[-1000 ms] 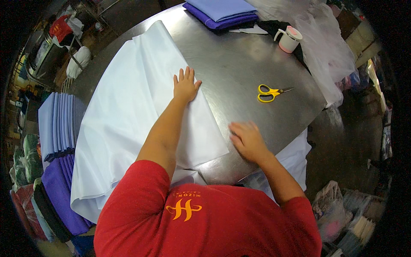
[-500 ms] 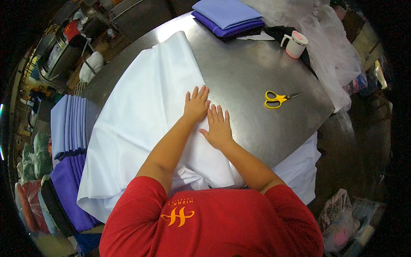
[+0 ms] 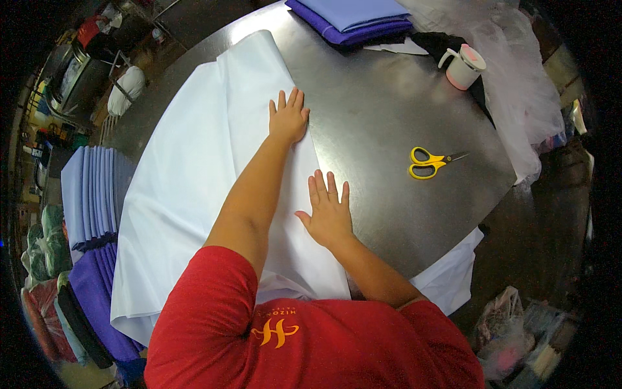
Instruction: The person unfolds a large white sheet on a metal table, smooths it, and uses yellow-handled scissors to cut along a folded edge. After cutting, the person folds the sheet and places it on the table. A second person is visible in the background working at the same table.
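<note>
A large white cloth [image 3: 194, 162] lies folded over the metal table [image 3: 369, 123], its long straight edge running from the far end toward my body. My left hand [image 3: 289, 120] rests flat on the cloth near that edge, farther from me, with its fingers stretched out. Closer to my body, my right hand [image 3: 329, 212] lies with fingers spread across the edge, partly on the cloth and partly over the bare metal. Neither hand grips anything. Some creases show in the cloth near my shirt.
Yellow-handled scissors [image 3: 433, 163] lie on the table to the right. Behind them stand a white lidded mug [image 3: 464, 67] and clear plastic sheeting [image 3: 512, 78]. Folded blue and purple cloths [image 3: 350, 19] sit at the far edge. More folded blue cloths [image 3: 91, 194] are stacked at the left.
My left hand has slid away from me along the cloth's edge. My right hand has shifted slightly nearer my body, so the hands are now apart. Creases near my shirt look flatter.
</note>
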`<state>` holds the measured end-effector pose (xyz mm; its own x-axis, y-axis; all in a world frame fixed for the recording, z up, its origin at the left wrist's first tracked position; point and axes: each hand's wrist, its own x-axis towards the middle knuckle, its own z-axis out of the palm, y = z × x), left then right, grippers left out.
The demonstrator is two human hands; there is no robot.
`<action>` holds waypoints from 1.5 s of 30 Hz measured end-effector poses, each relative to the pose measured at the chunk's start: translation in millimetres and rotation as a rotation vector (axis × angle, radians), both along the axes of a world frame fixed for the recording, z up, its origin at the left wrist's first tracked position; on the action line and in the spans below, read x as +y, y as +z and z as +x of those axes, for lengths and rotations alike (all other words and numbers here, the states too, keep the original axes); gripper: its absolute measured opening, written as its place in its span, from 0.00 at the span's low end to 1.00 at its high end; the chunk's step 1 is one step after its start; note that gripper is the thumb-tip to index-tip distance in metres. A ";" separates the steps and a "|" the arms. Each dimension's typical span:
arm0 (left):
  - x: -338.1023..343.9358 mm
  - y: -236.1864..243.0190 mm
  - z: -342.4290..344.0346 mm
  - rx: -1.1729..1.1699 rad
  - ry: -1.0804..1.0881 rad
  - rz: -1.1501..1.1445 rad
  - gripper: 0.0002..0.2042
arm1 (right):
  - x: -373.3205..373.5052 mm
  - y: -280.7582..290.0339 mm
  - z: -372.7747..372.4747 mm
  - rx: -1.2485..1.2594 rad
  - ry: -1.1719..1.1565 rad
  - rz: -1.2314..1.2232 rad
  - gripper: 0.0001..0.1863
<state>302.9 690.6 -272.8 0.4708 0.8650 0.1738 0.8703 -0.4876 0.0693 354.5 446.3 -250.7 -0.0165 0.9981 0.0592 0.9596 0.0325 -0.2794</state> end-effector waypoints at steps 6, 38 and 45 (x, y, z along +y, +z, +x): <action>29.7 3.5 10.3 -0.037 0.096 -0.069 0.26 | 1.6 0.0 -0.8 -0.026 -0.005 -0.013 0.40; 249.7 1.9 47.3 0.049 0.418 -0.128 0.34 | 11.7 8.8 7.0 0.059 0.056 -0.208 0.41; 161.4 41.3 -16.8 0.052 0.026 0.187 0.32 | 7.6 11.4 7.7 0.064 0.037 -0.082 0.41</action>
